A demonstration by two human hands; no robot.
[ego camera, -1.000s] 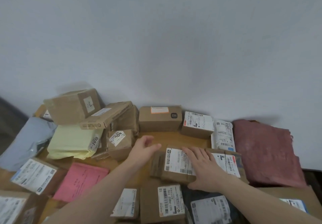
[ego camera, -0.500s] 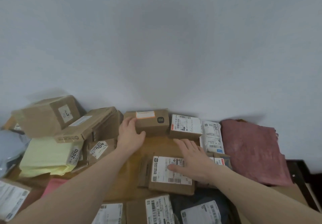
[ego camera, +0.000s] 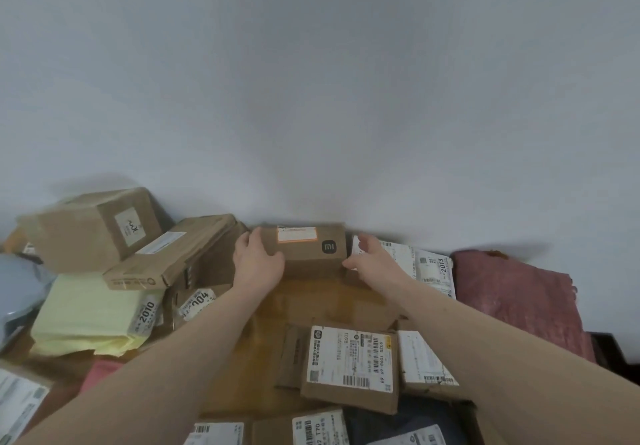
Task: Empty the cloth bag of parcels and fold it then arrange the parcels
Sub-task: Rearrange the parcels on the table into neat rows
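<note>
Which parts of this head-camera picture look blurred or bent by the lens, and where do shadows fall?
Head view: the right hand is smeared by motion, the left hand is sharper; the wide lens bows the wall line, so the brown box sits high and the edges drop; soft shadows lie on the wall behind the tilted box and the folded red cloth bag.

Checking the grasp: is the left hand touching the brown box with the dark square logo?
Touching. The head view shows the left hand against the left end of the brown box, thumb lying across its front face with no gap.
</note>
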